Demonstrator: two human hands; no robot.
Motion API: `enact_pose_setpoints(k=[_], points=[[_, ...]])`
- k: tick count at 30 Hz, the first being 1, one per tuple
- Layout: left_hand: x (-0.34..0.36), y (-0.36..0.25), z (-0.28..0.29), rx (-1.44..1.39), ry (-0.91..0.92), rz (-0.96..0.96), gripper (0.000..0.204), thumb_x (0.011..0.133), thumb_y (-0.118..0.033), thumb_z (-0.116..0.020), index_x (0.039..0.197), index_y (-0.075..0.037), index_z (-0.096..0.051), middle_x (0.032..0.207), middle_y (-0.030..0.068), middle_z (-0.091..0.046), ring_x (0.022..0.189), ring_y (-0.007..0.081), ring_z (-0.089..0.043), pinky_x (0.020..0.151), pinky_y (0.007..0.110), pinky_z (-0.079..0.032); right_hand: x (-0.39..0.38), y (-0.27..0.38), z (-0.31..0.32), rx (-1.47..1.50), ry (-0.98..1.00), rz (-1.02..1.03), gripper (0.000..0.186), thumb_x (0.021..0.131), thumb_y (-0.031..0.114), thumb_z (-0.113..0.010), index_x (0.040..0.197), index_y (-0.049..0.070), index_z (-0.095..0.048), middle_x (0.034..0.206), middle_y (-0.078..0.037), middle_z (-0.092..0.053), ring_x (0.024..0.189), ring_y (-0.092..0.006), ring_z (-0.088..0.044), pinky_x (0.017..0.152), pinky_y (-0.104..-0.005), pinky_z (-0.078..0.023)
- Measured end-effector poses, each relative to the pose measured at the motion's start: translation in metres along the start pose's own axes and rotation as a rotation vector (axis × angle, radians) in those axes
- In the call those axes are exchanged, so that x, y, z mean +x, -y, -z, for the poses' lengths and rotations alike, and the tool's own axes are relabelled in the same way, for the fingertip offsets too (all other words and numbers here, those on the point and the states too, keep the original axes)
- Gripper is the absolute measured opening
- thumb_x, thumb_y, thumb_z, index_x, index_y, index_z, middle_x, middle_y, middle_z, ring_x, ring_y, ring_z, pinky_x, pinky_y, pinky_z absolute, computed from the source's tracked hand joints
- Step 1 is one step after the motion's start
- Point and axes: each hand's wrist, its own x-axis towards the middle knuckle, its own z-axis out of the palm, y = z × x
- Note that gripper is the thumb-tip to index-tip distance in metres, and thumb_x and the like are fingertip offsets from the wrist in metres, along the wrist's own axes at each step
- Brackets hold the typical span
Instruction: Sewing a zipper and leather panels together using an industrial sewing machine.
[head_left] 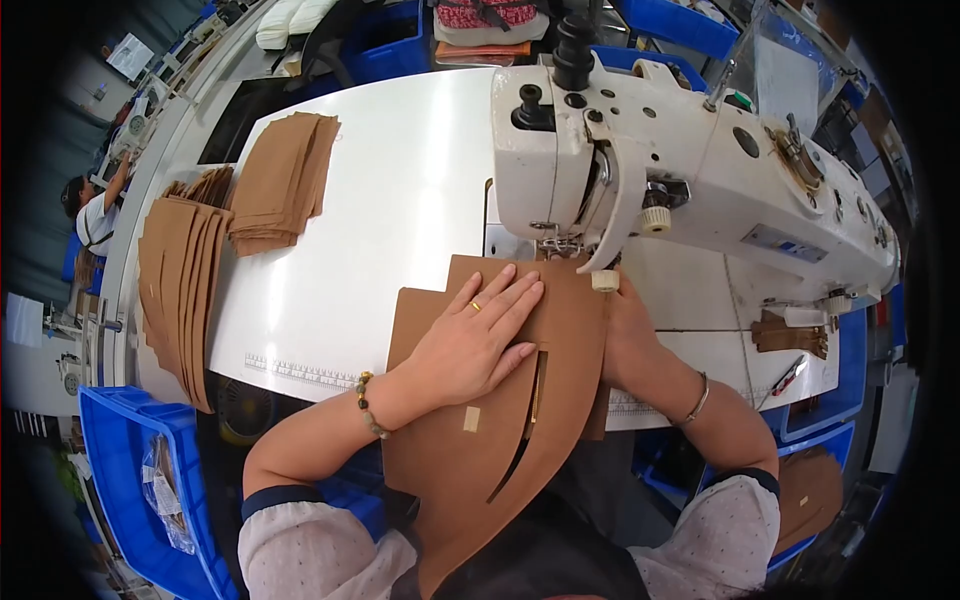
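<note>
A large brown sheet-like panel [440,430] with a long curved slot and a small pale tag lies across the white table's front edge and hangs toward me. Its far edge is at the presser foot [560,245] of a white sewing machine [690,150]. My left hand [478,335] rests flat on the panel, open, fingers pointing at the needle area. At the panel's right edge is my right hand [632,335], partly covered by the panel. Most of its fingers are hidden beside the machine head, so its grip cannot be made out.
Stacks of brown pieces [280,185] lie on the table's left, with more pieces [180,290] fanned at its edge. Blue bins [150,410] stand on both sides. Small brown strips [790,335] and a snipper-like tool [790,374] lie at right. Another person [95,215] works far left.
</note>
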Motion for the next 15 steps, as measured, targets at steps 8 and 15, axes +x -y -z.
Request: enact_pose_setpoints(k=[8, 15], points=[[0.013, -0.002, -0.008, 0.078, -0.102, 0.029, 0.053, 0.101, -0.021, -0.055, 0.15, -0.001, -0.046, 0.15, 0.0169, -0.052, 0.144, 0.0357, -0.045, 0.117, 0.054, -0.035, 0.005, 0.005, 0.008, 0.05, 0.132, -0.053, 0.06, 0.087, 0.035, -0.066, 0.142, 0.01, -0.058, 0.145, -0.015, -0.058, 0.137, -0.0328, -0.053, 0.12, -0.0572, -0.031], [0.016, 0.001, -0.006, 0.086, -0.135, 0.021, 0.053, 0.096, -0.017, -0.057, 0.146, -0.001, -0.05, 0.149, 0.0166, -0.053, 0.14, 0.0351, -0.049, 0.115, 0.054, -0.037, 0.008, 0.007, 0.015, 0.08, 0.13, -0.063, 0.058, 0.086, 0.037, -0.066, 0.138, 0.01, -0.061, 0.143, -0.014, -0.06, 0.135, -0.0337, -0.054, 0.116, -0.0603, -0.034]])
